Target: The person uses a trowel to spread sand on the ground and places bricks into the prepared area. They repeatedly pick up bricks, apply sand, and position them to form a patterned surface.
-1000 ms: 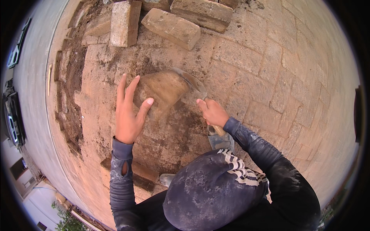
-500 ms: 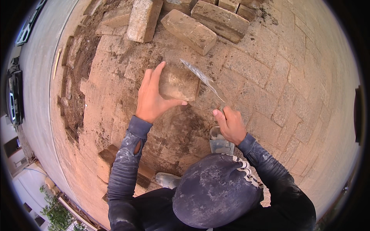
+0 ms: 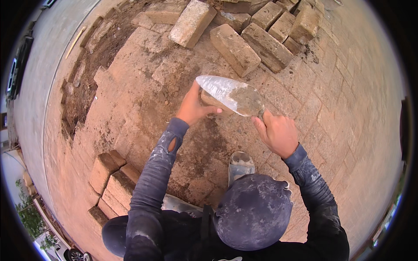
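Note:
My right hand [image 3: 278, 134] is closed around the handle end of a pointed trowel [image 3: 217, 90]. The trowel's leaf-shaped metal blade is turned broad side up, with dull grey-brown residue near the handle and a shinier tip. Beneath the blade, a paving brick [image 3: 211, 100] shows only in part; the trowel covers the rest. My left hand [image 3: 190, 107] grips that brick at its left end, thumb along the near side and fingers partly hidden behind the blade. The blade's tip lies close to my left fingers; whether it touches the brick cannot be told.
Several loose bricks [image 3: 235, 50] are heaped at the far side. Another brick stack [image 3: 117, 187] stands at the near left. A dug soil strip [image 3: 85, 93] runs along the left paving edge. My shoe [image 3: 241, 164] rests on the ground below the trowel.
The trowel has turned from edge-on to broad side up and moved left over the brick. My left hand and the brick appear shifted right as the view moved.

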Motion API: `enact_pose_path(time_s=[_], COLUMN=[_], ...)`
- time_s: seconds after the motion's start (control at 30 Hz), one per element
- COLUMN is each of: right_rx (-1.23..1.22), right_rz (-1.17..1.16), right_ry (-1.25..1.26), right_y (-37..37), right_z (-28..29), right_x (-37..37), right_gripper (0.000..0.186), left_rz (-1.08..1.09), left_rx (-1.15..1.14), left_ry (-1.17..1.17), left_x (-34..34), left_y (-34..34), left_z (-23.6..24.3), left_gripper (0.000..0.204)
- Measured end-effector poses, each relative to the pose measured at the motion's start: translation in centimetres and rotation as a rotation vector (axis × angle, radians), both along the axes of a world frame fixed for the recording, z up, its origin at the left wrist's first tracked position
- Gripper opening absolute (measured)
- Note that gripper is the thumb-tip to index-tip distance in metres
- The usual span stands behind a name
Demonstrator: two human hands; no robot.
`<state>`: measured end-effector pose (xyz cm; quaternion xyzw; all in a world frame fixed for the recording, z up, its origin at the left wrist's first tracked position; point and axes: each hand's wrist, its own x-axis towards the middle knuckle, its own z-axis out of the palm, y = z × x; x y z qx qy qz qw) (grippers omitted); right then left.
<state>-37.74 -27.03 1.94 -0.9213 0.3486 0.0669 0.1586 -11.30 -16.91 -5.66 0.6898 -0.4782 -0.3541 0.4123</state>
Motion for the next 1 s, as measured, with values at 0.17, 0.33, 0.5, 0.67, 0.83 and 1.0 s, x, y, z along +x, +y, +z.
enact_pose_path(time_s=[0.17,0.33,0.5,0.67,0.83,1.0], right_rx=[-0.107,-0.054,-0.133,-0.046,-0.074,-0.009], right_rz=[-0.085,0.038,-0.1,0.045,-0.042,0.11], right_ry=[-0.105,-0.125,-0.171,-0.09,-0.078,0.012], right_y=[0.7,1.7,1.2,0.8,1.2,0.7], right_z=[0.7,0.6,1.4,1.7,1.1,1.5], right_x=[0.9,0.7,0.7,0.8,0.6,1.4], right_gripper=[0.042,0.042,0.041,0.041,0.041,0.043], left_rz=[-0.065,-0.088,-0.056,-0.079,-0.062,-0.065], left_rx=[-0.067,-0.162,-0.055,-0.101,-0.119,-0.133], left_ry=[0.001,-0.179,-0.124,-0.118,-0.041,-0.097], left_x=[0.9,1.1,0.9,0.9,1.1,1.2], left_y=[-0.3,-0.7,-0.9,-0.9,-1.1,-1.1], left_z=[-0.7,-1.3,-0.9,-0.8,-2.3,-2.3], left_gripper=[0.108,0.103,0.107,0.109,0.112,0.109])
